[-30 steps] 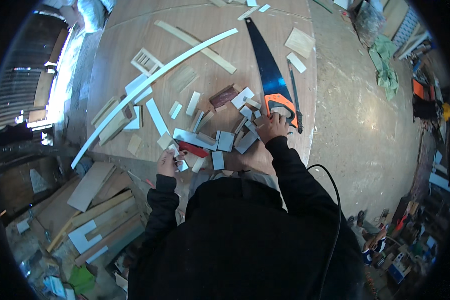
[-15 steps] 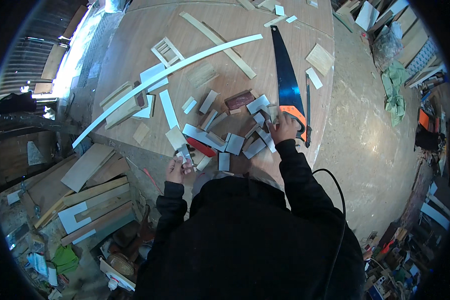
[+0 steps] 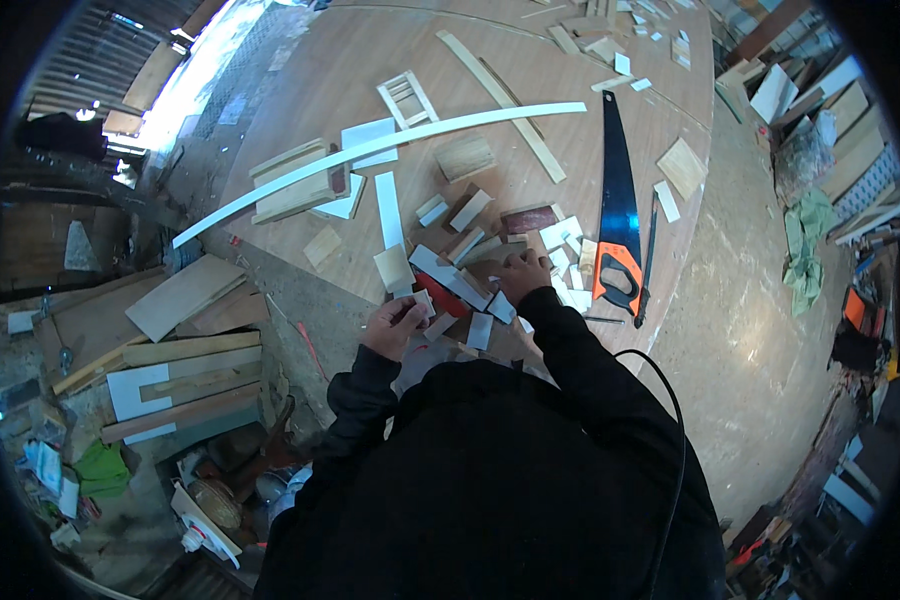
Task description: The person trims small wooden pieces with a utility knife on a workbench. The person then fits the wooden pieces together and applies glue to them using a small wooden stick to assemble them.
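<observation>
Small pale block (image 3: 425, 302) pinched in the left hand (image 3: 394, 328) is best held lightly; rightward, the right hand (image 3: 523, 272) is among offcuts (image 3: 479, 331), its grip unclear from here.

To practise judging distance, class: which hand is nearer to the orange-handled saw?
The right: the right hand is left of the saw; the left hand is farther left.

This is a woodworking shop I'm standing in: an orange-handled handsaw (image 3: 618, 200) lies on the broad table (image 3: 310, 120) right of the frame's centre, small wood blocks (image 3: 470, 210) litter the middle, boards (image 3: 190, 352) are heaped at lower left, and corrugated sheeting (image 3: 100, 60) shows at upper left.
</observation>
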Available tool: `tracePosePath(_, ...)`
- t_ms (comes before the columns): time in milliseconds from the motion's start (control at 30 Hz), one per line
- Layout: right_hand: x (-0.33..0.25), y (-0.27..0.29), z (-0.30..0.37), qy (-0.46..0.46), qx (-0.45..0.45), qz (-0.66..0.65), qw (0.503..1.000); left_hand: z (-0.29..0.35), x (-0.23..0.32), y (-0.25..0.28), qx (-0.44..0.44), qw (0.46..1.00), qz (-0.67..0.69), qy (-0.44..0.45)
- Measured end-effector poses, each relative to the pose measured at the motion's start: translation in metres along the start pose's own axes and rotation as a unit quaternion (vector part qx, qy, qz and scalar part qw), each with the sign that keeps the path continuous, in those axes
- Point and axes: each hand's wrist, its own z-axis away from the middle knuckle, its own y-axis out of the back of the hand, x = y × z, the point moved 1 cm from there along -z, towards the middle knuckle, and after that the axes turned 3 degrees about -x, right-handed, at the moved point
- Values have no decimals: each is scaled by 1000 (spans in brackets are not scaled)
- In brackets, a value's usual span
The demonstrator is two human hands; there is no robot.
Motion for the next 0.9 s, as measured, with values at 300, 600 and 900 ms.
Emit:
tracePosePath(300, -84, 127, 39, -60, -57, -696, 713, 20, 37, -24, 38, 993, 72, -89)
tracePosePath(600, -85, 142, 56, -98, -36, -724, 682, 30, 68, -41, -22, 996, 44, -80)
tracePosePath(900, -84, 133, 64, -78, -41, -764, 639, 33, 64, -47, -29, 992, 74, -97)
